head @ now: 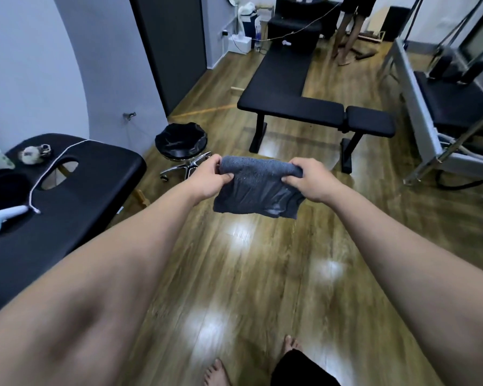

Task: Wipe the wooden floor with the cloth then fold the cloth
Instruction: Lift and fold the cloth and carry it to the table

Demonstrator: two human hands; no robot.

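- Head view: you stand barefoot on the wooden floor (248,274), both arms stretched forward, the grey cloth (258,190) held in the air between your hands, well above the boards.
- Left hand (209,178): its fingers are clamped on the cloth's upper left edge, thumb on the near face.
- Right hand (311,179): its fingers are pinched on the upper right edge in the same manner.
- The cloth appears already doubled: a rounded fold runs along the top between your hands, and layered edges hang at the bottom.
- Step in hand, as judged: the folding stage; the floor shines with reflected light, though whether wiping is complete cannot be told.
- Next move, as judged: bring the two hands together to halve the cloth again, keeping the hanging edges aligned, or lay it flat to finish.
- Nearby: a black massage bed (67,196) lies to your left, a black stool (181,144) beyond it, and a black bench (304,107) ahead.
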